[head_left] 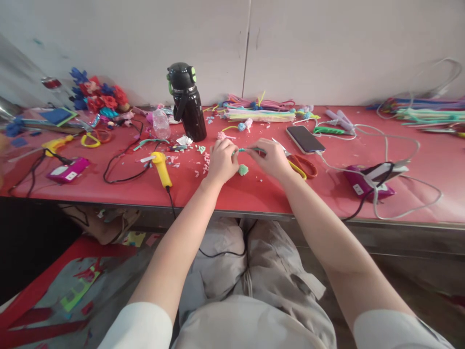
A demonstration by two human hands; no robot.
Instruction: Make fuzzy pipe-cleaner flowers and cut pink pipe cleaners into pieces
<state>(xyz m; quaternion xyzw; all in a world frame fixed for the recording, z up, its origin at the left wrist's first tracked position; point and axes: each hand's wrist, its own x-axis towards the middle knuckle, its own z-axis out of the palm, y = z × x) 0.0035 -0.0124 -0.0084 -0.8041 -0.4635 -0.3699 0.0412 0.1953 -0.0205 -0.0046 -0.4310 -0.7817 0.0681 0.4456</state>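
A red table (254,198) carries a black bottle (194,118). To the right of this bottle, the left hand (223,162) and the right hand (271,156) hold with pinched fingertips one thin teal strip (241,150), which is between them. Just beside the left hand, a small green tuft (243,169) lies.

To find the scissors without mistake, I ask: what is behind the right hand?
Behind the right hand, part of the scissors shows: both handles and some blade. Their middle is covered, and whatever lies under the palm cannot be seen.
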